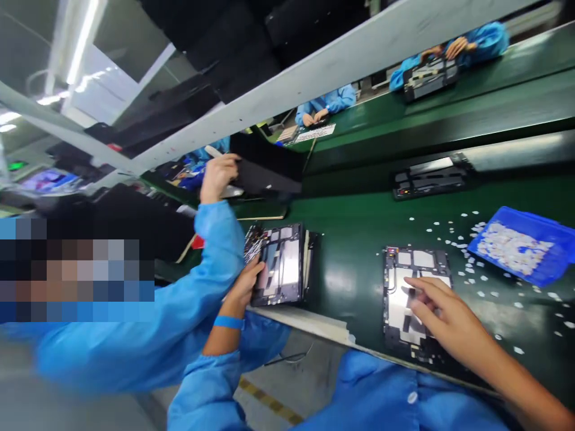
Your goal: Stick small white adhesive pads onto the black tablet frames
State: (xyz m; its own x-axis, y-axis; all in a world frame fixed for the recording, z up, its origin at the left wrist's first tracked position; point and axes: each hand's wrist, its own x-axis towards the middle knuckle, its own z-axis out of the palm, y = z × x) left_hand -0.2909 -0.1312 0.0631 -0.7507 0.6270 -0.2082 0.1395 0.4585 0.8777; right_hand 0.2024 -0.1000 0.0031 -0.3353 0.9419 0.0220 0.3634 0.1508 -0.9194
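My left hand (pixel 245 282), with a blue band at the wrist, is closed on the left edge of a tablet housing (pixel 282 263). That housing lies tilted at the front of several similar ones standing at the bench edge. My right hand (pixel 438 308) is over a second opened tablet housing (pixel 398 299) lying flat in front of me. Its fingers are stretched and apart, with nothing seen between them; whether the fingertips touch the housing I cannot tell. This housing shows silvery panels, black strips and small parts along its ends.
A blue tray (pixel 550 269) of small white pieces stands at the right, with loose white bits scattered around it. Another tablet housing (pixel 433 176) lies farther back. At left, a co-worker's arm (pixel 220 239) reaches close past my left hand. Co-workers' hands (pixel 458 48) work across the bench.
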